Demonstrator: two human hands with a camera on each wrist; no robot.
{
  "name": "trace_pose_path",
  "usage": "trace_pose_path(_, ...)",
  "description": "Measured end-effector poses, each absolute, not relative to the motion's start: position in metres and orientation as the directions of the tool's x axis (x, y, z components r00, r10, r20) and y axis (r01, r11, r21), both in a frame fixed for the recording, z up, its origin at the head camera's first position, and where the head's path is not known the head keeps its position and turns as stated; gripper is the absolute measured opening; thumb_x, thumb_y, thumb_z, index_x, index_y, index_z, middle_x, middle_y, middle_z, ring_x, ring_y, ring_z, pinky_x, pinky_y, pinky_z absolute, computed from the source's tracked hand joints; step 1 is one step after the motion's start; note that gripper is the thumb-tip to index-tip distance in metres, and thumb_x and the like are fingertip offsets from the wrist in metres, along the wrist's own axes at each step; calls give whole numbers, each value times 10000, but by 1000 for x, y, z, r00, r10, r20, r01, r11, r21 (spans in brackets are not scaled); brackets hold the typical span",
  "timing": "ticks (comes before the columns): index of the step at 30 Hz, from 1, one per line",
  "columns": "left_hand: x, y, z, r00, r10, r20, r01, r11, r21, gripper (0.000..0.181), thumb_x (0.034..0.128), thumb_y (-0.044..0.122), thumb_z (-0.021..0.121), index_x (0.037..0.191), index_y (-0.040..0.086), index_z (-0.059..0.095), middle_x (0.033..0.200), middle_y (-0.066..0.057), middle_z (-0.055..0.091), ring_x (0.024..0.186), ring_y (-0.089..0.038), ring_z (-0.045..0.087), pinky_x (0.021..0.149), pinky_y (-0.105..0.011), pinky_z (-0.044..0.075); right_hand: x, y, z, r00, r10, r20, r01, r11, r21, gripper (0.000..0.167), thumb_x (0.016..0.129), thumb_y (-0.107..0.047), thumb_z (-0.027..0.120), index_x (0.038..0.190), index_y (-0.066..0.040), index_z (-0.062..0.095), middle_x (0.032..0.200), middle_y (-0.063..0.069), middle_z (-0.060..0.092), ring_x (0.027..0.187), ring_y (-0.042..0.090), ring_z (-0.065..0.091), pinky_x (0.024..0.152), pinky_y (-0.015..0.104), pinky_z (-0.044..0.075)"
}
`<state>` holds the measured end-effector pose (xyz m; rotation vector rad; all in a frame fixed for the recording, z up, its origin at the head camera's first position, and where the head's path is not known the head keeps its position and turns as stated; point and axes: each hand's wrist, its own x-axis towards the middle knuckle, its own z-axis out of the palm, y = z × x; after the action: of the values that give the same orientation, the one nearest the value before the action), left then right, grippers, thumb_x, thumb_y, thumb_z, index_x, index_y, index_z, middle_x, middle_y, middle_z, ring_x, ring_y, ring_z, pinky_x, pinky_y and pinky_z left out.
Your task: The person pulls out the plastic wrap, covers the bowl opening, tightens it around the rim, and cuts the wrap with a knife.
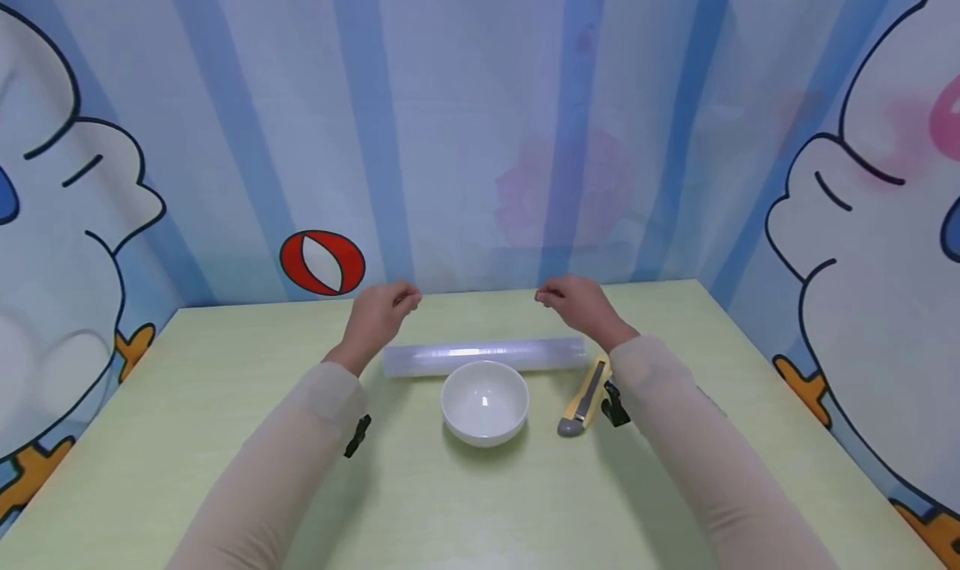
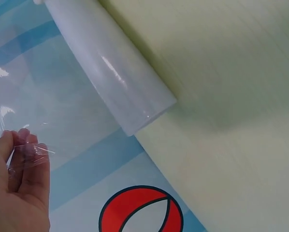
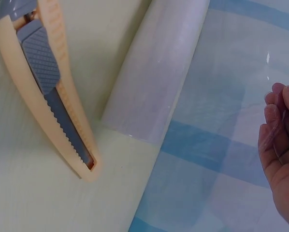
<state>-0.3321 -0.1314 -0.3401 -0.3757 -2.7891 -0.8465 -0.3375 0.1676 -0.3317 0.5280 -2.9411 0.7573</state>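
Observation:
A roll of cling film (image 1: 483, 357) lies crosswise on the table, behind a white bowl (image 1: 485, 403). Both hands are raised beyond the roll. In the head view my left hand (image 1: 375, 320) is above the roll's left end, thumb against fingers; the left wrist view shows it pinching crumpled clear film (image 2: 34, 157). My right hand (image 1: 585, 303), above the right end, pinches the film too, seen faintly in the right wrist view. Between the hands the film is transparent and hard to make out. Beside the bowl, to its right, rests a yellow and grey box cutter (image 1: 583, 399).
The pale green table (image 1: 247, 403) ends at a printed blue striped backdrop (image 1: 465, 137). A red and white ball (image 1: 348, 262) is printed on it. Small black straps (image 1: 358, 435) hang below the sleeves at both wrists.

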Motion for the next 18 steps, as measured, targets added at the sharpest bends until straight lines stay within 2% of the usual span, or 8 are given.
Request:
trace_pose_path(10,-328,-132,-327,-917,209,340,350,831,433,219,915,242,566,1033,91,671,881,-67,673,776,-208,567,712,-317,528,-338,169,-318,-931,-332,152,-364,819,-444,254,959,-223,483,1086,-84,654,1028,112,660,914,231,607,795,394,500)
trace_pose_path(18,-331,-131,-321,-904,212,372,363,841,402,211,910,232,574,1042,102,675,932,-66,688,813,-210,599,744,-326,542,-336,171,-309,-919,-348,184,-394,821,-413,236,950,-201,502,1059,-72,667,1009,117,667,897,237,608,779,394,496)
